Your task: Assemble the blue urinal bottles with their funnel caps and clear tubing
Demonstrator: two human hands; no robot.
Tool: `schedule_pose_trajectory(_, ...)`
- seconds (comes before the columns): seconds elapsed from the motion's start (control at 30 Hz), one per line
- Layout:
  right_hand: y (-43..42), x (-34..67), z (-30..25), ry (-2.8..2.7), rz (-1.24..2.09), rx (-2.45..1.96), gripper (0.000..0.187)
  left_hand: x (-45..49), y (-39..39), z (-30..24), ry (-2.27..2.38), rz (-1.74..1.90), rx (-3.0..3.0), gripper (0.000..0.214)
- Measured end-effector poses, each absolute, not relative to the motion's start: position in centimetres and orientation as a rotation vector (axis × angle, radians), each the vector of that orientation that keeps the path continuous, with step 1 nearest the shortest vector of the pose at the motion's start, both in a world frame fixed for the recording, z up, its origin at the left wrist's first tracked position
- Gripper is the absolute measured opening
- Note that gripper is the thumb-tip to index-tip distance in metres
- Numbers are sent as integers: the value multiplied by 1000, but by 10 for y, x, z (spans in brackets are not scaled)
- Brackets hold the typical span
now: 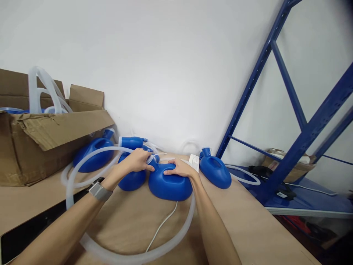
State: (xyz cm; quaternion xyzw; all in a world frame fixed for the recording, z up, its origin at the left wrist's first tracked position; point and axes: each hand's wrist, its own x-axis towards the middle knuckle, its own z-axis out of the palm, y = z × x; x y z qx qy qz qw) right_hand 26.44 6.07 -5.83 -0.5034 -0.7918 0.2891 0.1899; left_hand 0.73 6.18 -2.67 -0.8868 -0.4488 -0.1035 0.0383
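Note:
A blue plastic urinal bottle [170, 187] with a short neck lies on the table in front of me. My right hand [180, 169] is wrapped over its handle from the right side. At its neck, my left hand [141, 161] closes its fingers around the mouth end; part of the cap is hidden by them. A translucent hose [176, 241] loops in front of the bottle and up past my left forearm. Just left of it sits a second blue urinal bottle [131, 181], partly covered by my left hand.
Another blue urinal bottle [215, 172] lies to the right, beside a white power strip [194, 162]. At left an open cardboard box [55, 147] holds hoses, with a urinal bottle [95, 156] against it. A black flat device [35, 224] lies near-left. Blue shelving [289, 147] stands right.

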Motion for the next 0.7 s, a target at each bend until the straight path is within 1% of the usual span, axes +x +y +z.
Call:
schedule_pose_trajectory(0.13, 62, 267, -61, -2219, 773, -1432, 47, 9, 60, -29, -1361, -276, -2772, 66)
schedule_pose_trajectory(0.2, 63, 268, -63, -2182, 807, -1446, 52, 10, 58, -31, -1326, -304, -2805, 69)
schedule_pose_trajectory(0.27, 64, 269, -64, -2141, 855, -1463, 63, 12, 55, -31, -1287, -372, -2846, 63)
schedule_pose_trajectory(0.37, 63, 268, -63, -2109, 900, -1508, 87, 15, 53, -32, -1246, -529, -2925, 42)
schedule_pose_trajectory(0.4, 63, 267, -62, -2108, 894, -1530, 90, 16, 54, -33, -1246, -577, -2941, 43)
schedule_pose_trajectory(0.43, 63, 265, -62, -2110, 877, -1553, 90, 17, 55, -33, -1248, -620, -2945, 47)
schedule_pose_trajectory(0.5, 62, 261, -60, -2121, 815, -1586, 80, 19, 59, -36, -1248, -693, -2925, 49)
schedule_pose_trajectory(0.6, 62, 254, -59, -2128, 724, -1647, 64, 20, 63, -40, -1240, -781, -2879, 33)
schedule_pose_trajectory(0.7, 61, 248, -58, -2113, 637, -1744, 58, 20, 65, -43, -1255, -820, -2881, 23)
